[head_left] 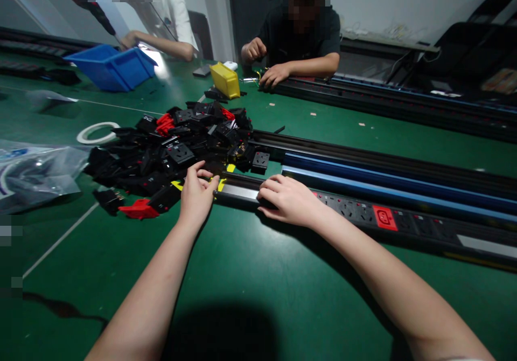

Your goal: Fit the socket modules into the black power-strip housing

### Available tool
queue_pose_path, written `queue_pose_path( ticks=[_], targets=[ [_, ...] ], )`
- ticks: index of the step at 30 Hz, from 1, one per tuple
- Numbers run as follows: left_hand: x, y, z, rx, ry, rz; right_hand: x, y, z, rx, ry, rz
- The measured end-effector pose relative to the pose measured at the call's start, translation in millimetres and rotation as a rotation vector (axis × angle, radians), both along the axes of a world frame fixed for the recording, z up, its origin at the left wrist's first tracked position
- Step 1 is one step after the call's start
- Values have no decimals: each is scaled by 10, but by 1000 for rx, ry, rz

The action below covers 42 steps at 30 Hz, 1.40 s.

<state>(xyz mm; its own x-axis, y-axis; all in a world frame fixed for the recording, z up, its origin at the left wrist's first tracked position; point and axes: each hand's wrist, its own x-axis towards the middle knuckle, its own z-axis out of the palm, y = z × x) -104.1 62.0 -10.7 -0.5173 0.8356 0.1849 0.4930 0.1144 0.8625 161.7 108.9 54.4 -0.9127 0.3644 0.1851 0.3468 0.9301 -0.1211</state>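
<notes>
The strip [355, 211] lies on the desk [242, 280], likely stiff, smooth and awkwardly long; best held by both casing sides. The right hand [285, 198] clasps it near one end; the left hand [198, 189] half-curls there, grip unclear.

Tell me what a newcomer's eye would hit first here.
Probably the heap of black socket modules, with red pieces among them, left of centre on the green table. Next, perhaps, the red socket in the long black strip, to the right of the right hand. Farther back, a blue bin at upper left and a smaller yellow bin near top centre stand out.
</notes>
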Motion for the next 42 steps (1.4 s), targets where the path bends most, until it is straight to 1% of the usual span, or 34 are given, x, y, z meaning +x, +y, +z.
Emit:
queue_pose_path(
  ticks=[4, 13, 18, 20, 23, 29, 31, 33, 37, 39, 42],
  targets=[
    [-1, 6, -14, 8, 2, 8, 0, 0, -7, -3, 8, 1],
    [-26, 24, -64, 83, -5, 33, 1, 2, -7, 17, -10, -2],
    [-3, 3, -4, 59, 41, 70, -1, -5, 0, 25, -11, -3],
    [15, -6, 31, 46, 80, 67, -2, -6, 0, 25, -10, -2],
    [35, -14, 73, 67, 98, 58, -3, -7, 0, 25, -7, -3],
    [51, -21, 93, 169, 155, 104, -2, -2, -4, 21, -10, -5],
    [56, -20, 84, 199, 167, 96, -2, 0, -7, 22, -10, -3],
    [61, -11, 73, 251, 110, 59, -3, 1, -10, 23, -7, -1],
    [61, 29, 70, 405, -50, -5, -4, -3, -7, 23, -10, -5],
    [53, 49, 77, 458, -47, -7, -4, -7, -2, 23, -14, -9],
    [36, 68, 71, 454, -35, -11, -2, -11, 4, 24, -13, -10]
  ],
)
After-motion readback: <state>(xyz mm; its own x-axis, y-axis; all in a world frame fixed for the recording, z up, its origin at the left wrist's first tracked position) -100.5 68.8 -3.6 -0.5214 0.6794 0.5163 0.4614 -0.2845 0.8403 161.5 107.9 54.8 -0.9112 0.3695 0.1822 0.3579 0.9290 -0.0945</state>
